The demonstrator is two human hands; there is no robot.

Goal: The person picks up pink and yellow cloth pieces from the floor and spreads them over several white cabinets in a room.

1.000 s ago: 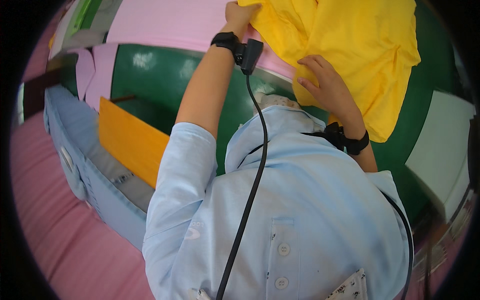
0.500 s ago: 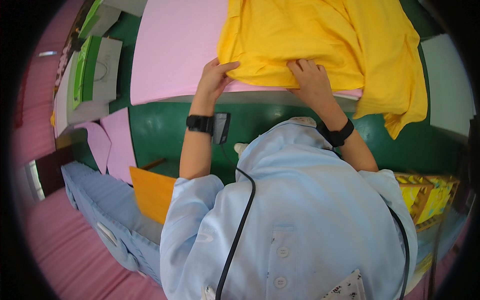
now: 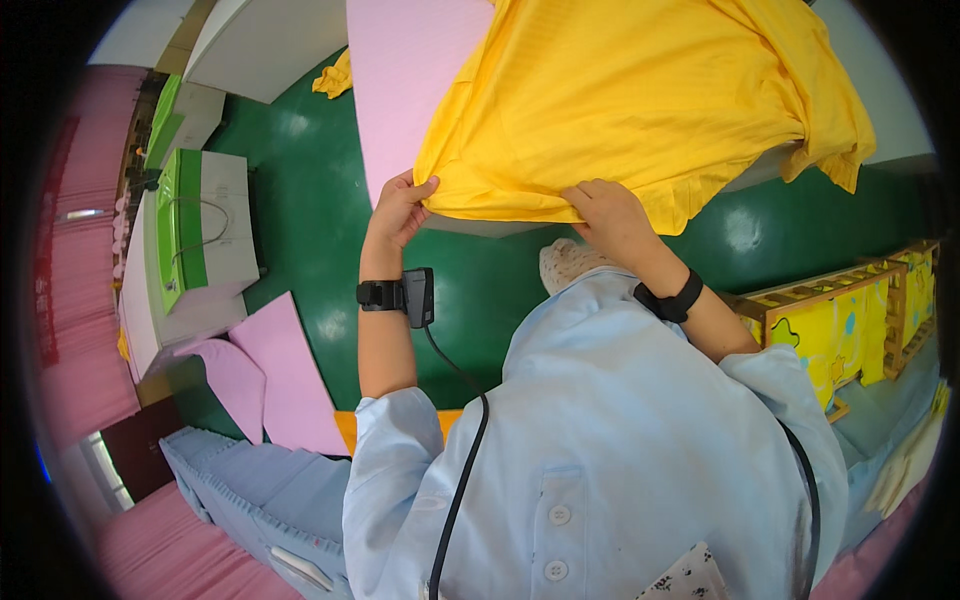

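Well, left of the pink table (image 3: 395, 90) stood a green-and-white cabinet (image 3: 185, 230), a strip of green floor (image 3: 300, 190) running between their edges. By the table's near edge, the left hand (image 3: 402, 205) had its grip pinched on a corner of the yellow cloth (image 3: 600, 110), which lay across the table and overhung it. Farther right along that edge, the right hand (image 3: 608, 215) gripped the hem. Off the table's near right side stood a yellow-panelled wooden frame (image 3: 835, 320), floor between.
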